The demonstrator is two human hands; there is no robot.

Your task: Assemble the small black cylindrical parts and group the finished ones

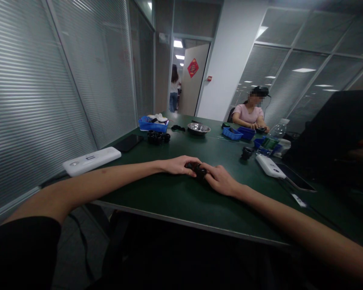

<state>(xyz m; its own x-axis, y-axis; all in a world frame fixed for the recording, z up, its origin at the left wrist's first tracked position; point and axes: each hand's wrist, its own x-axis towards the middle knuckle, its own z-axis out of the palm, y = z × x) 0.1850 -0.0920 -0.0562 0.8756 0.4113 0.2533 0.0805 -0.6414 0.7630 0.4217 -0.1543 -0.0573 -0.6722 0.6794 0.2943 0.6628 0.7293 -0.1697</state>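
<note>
Both hands meet over the green table [169, 193], around a small black part [200, 172] whose kind I cannot make out. My left hand [181, 165] grips its left side, thumb in front and fingers behind. From the right, my right hand [220, 178] pinches the same part with thumb and forefinger. Much of the part is hidden by the fingers. Similar-looking black parts [158, 137] stand grouped farther back on the left, and another black part [247, 153] sits to the right of my hands.
Behind are a blue basket [153, 125], a metal bowl [199, 129] and blue trays [232, 134]. White power banks [92, 160] [270, 166] lie left and right, near dark phones or tablets [128, 142]. A bottle [272, 139] stands right. A co-worker [250, 112] sits across the table.
</note>
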